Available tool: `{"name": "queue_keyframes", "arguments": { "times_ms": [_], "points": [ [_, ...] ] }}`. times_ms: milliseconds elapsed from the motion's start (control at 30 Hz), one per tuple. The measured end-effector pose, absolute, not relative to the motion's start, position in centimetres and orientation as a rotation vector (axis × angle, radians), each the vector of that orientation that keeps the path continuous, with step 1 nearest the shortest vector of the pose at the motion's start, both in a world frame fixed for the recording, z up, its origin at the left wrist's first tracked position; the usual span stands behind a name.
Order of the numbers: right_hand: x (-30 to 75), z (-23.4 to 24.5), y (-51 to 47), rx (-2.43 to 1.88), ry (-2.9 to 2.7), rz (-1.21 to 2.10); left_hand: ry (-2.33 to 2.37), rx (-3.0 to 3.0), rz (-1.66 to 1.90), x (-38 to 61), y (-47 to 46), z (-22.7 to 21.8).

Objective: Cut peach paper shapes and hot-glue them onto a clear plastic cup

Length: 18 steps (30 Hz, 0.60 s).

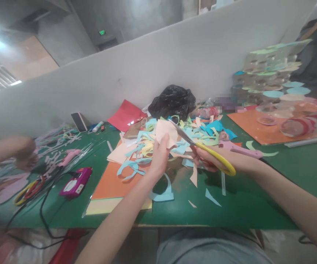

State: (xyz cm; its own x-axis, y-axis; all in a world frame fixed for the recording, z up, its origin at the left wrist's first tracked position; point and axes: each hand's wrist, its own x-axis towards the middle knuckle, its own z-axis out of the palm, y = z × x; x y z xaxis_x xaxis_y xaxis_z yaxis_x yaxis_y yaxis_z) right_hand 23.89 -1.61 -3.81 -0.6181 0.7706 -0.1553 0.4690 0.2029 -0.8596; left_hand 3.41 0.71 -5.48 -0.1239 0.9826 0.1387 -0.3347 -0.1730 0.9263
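Note:
My left hand [161, 154] pinches a piece of pale peach paper [165, 131], held up above a heap of cut scraps. In my right hand [206, 159] is a pair of scissors [216, 156] with yellow handles. Its metal blades point up and left, at the right edge of the peach paper; whether they are parted I cannot tell. Below my hands lie blue, green, yellow and peach paper scraps [132, 168]. A pink glue gun [239, 148] lies behind my right wrist, partly hidden by it.
A black plastic bag [172, 101] and red paper [126, 115] are at the back. Orange sheets [111, 179] lie left, beside a purple power strip [76, 182] with black cables. Another person's arm [7, 152] reaches in at far left. Plastic bottles [306, 123] stand and lie at right.

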Motion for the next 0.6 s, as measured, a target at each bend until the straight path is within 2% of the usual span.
{"name": "queue_keyframes", "arguments": {
  "times_ms": [200, 400, 600],
  "points": [
    [23.6, -3.3, -1.7, -1.166, -2.147, 1.388, 0.929, 1.020, 1.516, 2.8, 1.3, -5.4],
    [23.0, -2.0, -2.2, -1.342, -2.044, 1.394, 0.899, 1.031, 1.433, 2.3, 1.9, -5.6],
    [22.9, -2.6, -1.7, -1.340, -2.044, 1.378, 0.893, 1.048, 1.440, 2.3, 2.0, -5.7]
  ]
}}
